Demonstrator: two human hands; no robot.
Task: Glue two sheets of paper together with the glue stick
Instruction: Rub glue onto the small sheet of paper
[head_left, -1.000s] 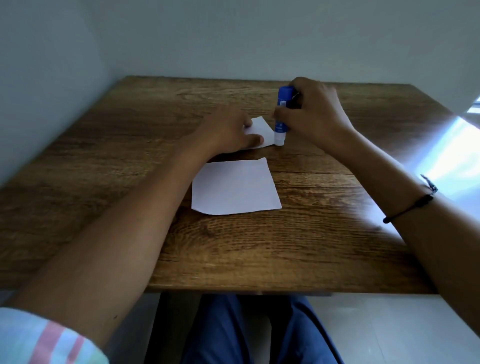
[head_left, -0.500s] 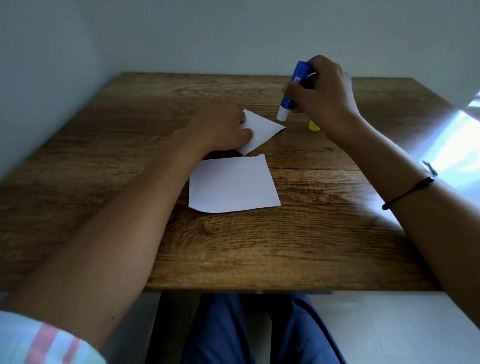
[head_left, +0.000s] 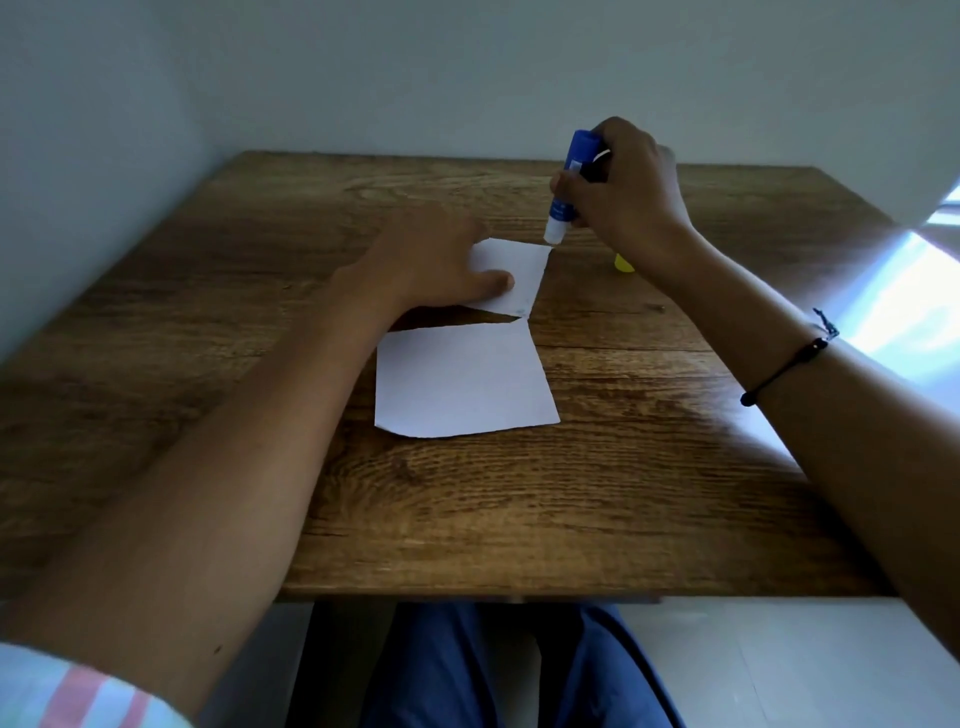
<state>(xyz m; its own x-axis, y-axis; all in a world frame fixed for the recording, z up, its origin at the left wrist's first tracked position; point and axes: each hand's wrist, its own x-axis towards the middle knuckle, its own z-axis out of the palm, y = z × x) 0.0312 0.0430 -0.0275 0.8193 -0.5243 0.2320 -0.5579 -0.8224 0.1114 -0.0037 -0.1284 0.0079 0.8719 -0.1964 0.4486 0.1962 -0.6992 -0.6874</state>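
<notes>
Two white paper sheets lie on the wooden table (head_left: 623, 493). The nearer sheet (head_left: 462, 384) lies flat and untouched. My left hand (head_left: 415, 265) presses flat on the far sheet (head_left: 519, 275), covering its left part, with the thumb on the paper. My right hand (head_left: 628, 197) grips the blue glue stick (head_left: 569, 182), tilted with its white tip down at the far sheet's upper right corner. A faint bluish smear shows near that sheet's lower right corner.
A small yellow cap (head_left: 623, 264) lies on the table just behind my right wrist. A wall runs along the left and far edges of the table. Bright glare falls on the table's right side. My legs show below the near edge.
The far sheet has been turned, so its corner now points up and right. The glue stick's tip went from the sheet's right edge up into the air, then down to the corner.
</notes>
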